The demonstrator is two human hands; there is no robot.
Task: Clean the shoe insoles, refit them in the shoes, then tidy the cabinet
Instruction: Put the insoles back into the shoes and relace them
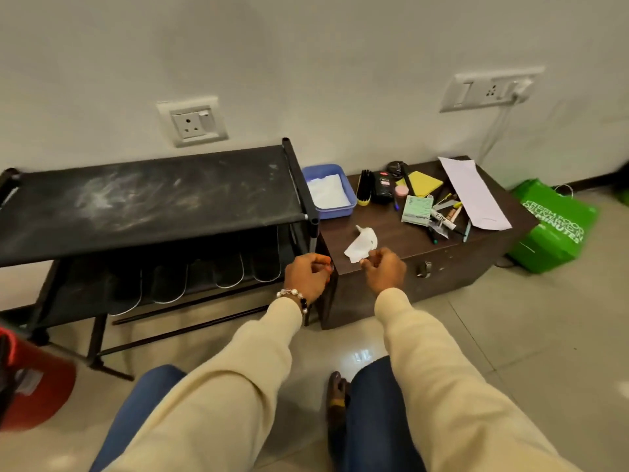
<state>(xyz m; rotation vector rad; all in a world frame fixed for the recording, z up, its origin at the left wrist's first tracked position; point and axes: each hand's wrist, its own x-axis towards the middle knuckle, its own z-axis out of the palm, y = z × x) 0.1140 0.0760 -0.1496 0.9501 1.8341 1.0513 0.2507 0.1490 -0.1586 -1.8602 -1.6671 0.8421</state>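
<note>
Several dark insoles with pale edges (pixel 190 277) stand in a row on the lower shelf of a black shoe rack (pixel 143 195), whose top is smeared with dust. Right of it stands a low brown cabinet (pixel 401 277). A crumpled white tissue (pixel 360 240) lies on the cabinet's front left part. My right hand (pixel 384 269) has its fingertips pinched at the tissue's near corner. My left hand (pixel 308 275), with a bead bracelet on the wrist, hovers curled at the cabinet's left corner, with nothing seen in it. No shoes are in view.
On the cabinet sit a blue tray (pixel 328 190) with white cloth, a black brush (pixel 364 187), a dark bottle (pixel 383 187), a yellow pad (pixel 422 182), pens and white paper (pixel 474 194). A green bag (pixel 551 226) lies on the floor at right, a red object (pixel 30 376) at left.
</note>
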